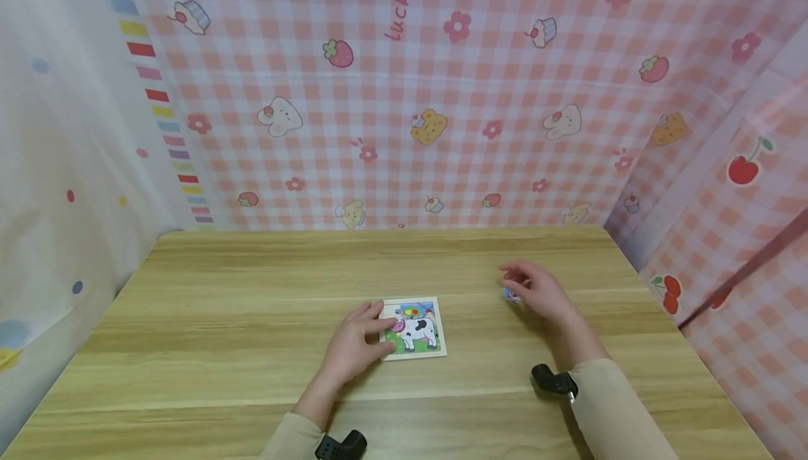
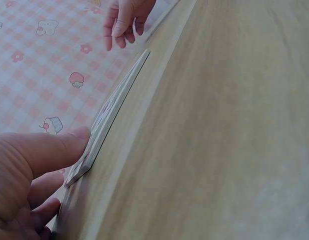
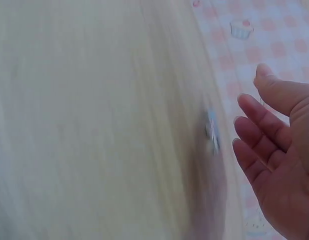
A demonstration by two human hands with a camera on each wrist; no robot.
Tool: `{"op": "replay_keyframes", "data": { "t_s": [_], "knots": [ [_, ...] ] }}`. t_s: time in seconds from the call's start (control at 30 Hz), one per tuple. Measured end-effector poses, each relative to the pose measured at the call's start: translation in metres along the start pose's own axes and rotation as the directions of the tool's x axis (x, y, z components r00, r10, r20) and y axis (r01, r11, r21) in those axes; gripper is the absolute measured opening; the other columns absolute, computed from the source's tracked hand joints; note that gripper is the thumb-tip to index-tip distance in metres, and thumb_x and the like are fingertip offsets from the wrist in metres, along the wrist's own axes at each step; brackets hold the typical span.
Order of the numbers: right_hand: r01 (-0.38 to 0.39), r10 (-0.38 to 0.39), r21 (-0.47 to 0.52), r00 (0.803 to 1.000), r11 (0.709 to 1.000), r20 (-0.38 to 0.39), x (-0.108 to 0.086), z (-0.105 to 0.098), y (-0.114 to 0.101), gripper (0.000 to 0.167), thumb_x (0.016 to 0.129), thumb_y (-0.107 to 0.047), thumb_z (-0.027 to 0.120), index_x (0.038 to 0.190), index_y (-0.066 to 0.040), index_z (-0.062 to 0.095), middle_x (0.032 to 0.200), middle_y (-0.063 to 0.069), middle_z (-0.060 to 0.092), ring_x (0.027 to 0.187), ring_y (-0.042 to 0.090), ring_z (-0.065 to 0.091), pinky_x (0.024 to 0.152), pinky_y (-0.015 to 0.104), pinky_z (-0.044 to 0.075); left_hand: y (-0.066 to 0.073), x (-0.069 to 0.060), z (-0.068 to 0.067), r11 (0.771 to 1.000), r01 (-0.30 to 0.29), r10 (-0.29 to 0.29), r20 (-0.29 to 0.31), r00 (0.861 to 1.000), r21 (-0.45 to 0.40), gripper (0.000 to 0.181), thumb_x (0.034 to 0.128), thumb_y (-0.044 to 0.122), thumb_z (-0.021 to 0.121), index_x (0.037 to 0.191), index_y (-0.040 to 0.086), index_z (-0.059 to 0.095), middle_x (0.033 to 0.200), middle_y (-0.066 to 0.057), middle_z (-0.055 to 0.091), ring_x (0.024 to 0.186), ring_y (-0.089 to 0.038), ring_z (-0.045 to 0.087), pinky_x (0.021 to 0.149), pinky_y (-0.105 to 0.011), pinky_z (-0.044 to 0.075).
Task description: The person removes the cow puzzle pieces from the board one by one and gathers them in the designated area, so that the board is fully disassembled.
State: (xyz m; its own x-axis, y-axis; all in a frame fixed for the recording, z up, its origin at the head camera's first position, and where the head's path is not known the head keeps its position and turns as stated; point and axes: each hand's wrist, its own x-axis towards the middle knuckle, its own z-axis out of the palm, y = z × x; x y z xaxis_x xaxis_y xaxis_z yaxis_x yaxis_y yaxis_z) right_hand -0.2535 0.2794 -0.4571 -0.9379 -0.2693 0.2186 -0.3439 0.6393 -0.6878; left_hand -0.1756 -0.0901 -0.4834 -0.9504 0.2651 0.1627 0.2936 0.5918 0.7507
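A square cow picture puzzle [image 1: 416, 334] with a pale wooden border lies flat on the table. Its upper left corner shows a bare pale patch. My left hand [image 1: 355, 343] rests at the puzzle's left side, with thumb and a finger touching its face. In the left wrist view, the thumb lies over the thin board [image 2: 117, 102]. Farther right, my right hand [image 1: 536, 290] is over a small colourful puzzle piece [image 1: 511, 296]. The right wrist view shows this hand [image 3: 282, 145] with thumb and fingers apart, and the blurred piece [image 3: 212, 131] on the table beside the fingertips.
The wood-grain table [image 1: 221, 348] reaches back to a pink checked curtain [image 1: 391, 95]. A white dotted curtain [image 1: 63, 165] hangs on the left, and another pink checked one [image 1: 751, 235] on the right. Each wrist wears a black camera, such as the right one [image 1: 554, 379].
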Motion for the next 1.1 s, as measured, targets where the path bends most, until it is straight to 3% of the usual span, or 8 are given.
{"op": "replay_keyframes", "data": {
  "t_s": [0.37,0.63,1.1],
  "knots": [
    [0.163,-0.167,0.08,0.985,0.983,0.04,0.01,0.027,-0.022,0.039,0.097,0.0,0.067,0.133,0.01,0.058,0.107,0.021,0.069,0.097,0.028,0.066,0.086,0.04,0.057,0.004,-0.001,-0.002,1.0,0.0,0.001,0.023,1.0,-0.015,0.045,0.0792,0.013,0.088,0.122,0.003,0.076,0.153,-0.024,0.049,0.146,-0.053,0.032,0.117,-0.071,0.023],
    [0.133,-0.148,0.108,0.979,0.985,0.143,0.018,0.047,-0.04,0.04,0.098,-0.003,0.068,0.135,0.008,0.059,0.113,0.021,0.069,0.102,0.033,0.066,0.092,0.047,0.057,0.004,-0.002,-0.001,1.0,-0.012,0.011,0.036,0.999,0.028,0.045,0.0796,0.015,0.088,0.122,0.005,0.076,0.153,-0.024,0.049,0.147,-0.053,0.032,0.118,-0.07,0.024],
    [0.231,-0.254,0.121,0.937,0.965,0.239,0.028,0.077,-0.063,0.032,0.095,-0.006,0.072,0.126,0.004,0.068,0.108,0.015,0.069,0.098,0.026,0.063,0.086,0.035,0.056,0.004,-0.002,-0.003,0.998,-0.021,0.018,0.048,0.999,0.056,0.045,0.0792,0.019,0.089,0.121,0.009,0.078,0.153,-0.022,0.05,0.146,-0.052,0.034,0.116,-0.07,0.026]
  ]
}}
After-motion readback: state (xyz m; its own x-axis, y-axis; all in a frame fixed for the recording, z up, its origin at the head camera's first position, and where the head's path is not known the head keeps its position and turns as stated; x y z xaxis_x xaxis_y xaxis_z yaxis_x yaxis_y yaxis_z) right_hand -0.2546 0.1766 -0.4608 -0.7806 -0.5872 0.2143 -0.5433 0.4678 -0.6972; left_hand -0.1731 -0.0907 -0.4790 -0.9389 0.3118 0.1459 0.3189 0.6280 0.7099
